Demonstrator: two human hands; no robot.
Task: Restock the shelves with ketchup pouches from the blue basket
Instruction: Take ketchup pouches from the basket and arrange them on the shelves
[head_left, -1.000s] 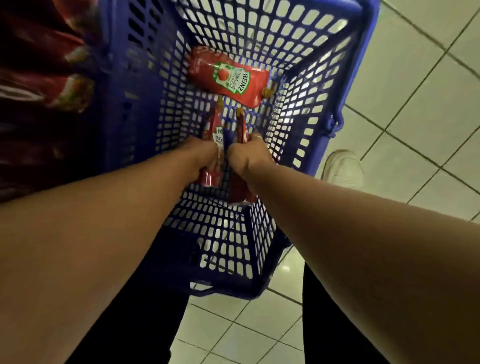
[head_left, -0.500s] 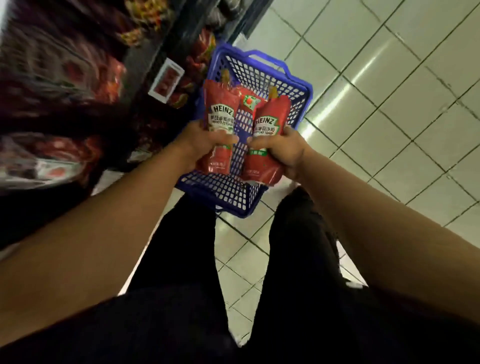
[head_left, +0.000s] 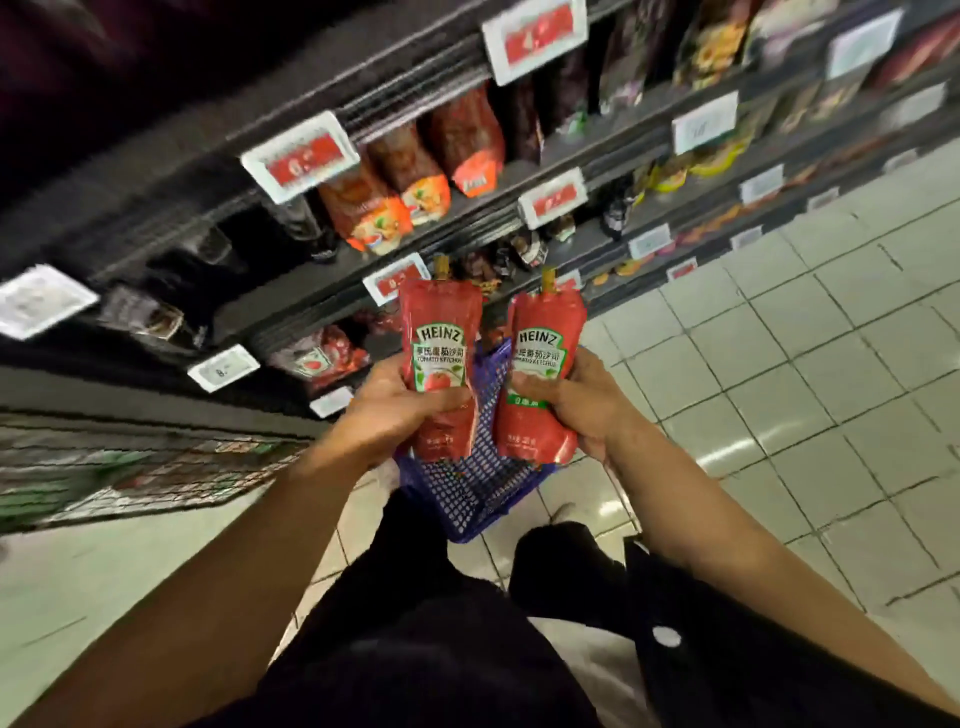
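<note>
Transfer from blue basket (head_left: 470, 499) to shelves (head_left: 613, 171) is underway: left hand (head_left: 395, 410) and right hand (head_left: 584, 408) each grip an upright ketchup pouch (head_left: 439, 364) above it, likely needing a reach to matching shelf stock.

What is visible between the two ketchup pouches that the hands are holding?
In the head view, the blue basket shows through the gap between the left pouch and the right pouch; it stands below on the floor.

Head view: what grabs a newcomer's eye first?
Two red Heinz ketchup pouches held upright side by side at centre: left pouch in the left hand, right pouch in the right hand. Just below them sits the blue basket on the tiled floor, with dark shelves of sauce packs behind.
</note>
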